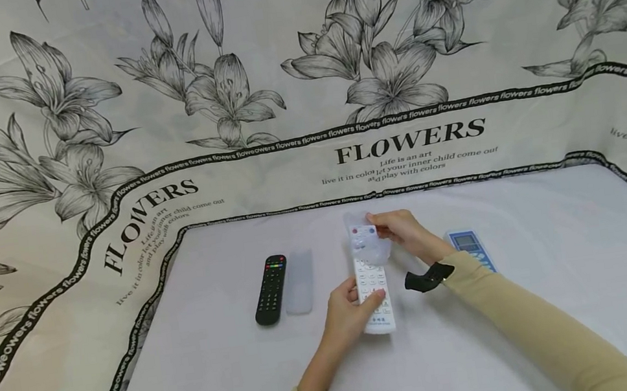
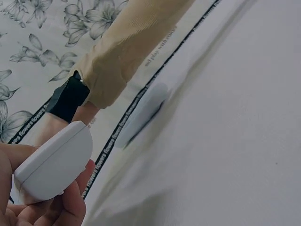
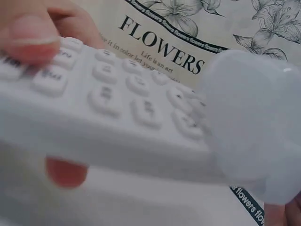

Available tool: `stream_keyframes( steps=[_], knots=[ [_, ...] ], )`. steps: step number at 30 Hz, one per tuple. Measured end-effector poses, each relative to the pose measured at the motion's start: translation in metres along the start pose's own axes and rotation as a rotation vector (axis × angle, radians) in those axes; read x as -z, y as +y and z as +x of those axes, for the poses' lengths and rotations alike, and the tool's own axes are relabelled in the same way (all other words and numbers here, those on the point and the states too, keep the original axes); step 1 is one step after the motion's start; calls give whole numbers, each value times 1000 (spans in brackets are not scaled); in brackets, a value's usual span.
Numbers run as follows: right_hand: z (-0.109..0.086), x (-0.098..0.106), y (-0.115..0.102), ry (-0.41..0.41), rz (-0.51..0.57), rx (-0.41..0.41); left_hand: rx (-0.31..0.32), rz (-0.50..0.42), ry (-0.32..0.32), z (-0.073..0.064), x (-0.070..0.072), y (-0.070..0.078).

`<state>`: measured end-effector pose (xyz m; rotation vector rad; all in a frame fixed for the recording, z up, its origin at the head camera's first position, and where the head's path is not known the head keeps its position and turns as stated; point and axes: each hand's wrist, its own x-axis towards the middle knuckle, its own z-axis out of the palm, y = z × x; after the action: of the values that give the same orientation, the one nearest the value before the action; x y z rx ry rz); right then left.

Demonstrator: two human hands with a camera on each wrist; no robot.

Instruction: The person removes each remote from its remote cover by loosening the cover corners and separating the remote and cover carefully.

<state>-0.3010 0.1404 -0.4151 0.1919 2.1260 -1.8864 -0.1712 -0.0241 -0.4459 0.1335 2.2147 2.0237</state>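
Observation:
My left hand (image 1: 347,312) grips the lower half of a white remote control (image 1: 370,277), its thumb across the buttons and fingers underneath. A translucent, crumpled silicone sleeve (image 1: 376,252) covers the remote's upper end. At that end my right hand (image 1: 405,231) pinches the sleeve's edge between thumb and fingers. From the right wrist view, the sleeve (image 3: 249,117) bunches over the far end, while rows of buttons on the remote (image 3: 117,117) are bare. The left wrist view shows the remote's rounded bottom end (image 2: 56,162) between thumb and fingers.
A black remote control (image 1: 271,290) lies to the left on the white tablecloth (image 1: 217,364), with a flat translucent sleeve (image 1: 299,282) beside it. Partly behind the right forearm lies a blue-faced remote control (image 1: 468,243). A flower-printed curtain (image 1: 265,182) stands behind the table.

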Motion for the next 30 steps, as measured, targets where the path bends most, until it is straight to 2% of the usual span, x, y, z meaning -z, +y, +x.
stream_keyframes(
  steps=[4, 9, 12, 17, 25, 30],
  knots=[
    [-1, 0, 3, -147, 30, -12, 34, -13, 25, -1, 5, 4],
    [-1, 0, 4, -309, 197, -106, 42, -32, 33, -2, 7, 10],
    [-1, -1, 4, -323, 260, -168, 44, -37, 30, -2, 8, 8],
    [-1, 0, 1, -338, 282, -203, 43, -37, -5, -2, 8, 1],
    [4, 7, -11, -316, 117, -158, 50, 3, -44, -2, 9, 1],
    [9, 16, -16, -338, -52, -67, 40, 11, -58, 0, 11, 2]
  ],
)
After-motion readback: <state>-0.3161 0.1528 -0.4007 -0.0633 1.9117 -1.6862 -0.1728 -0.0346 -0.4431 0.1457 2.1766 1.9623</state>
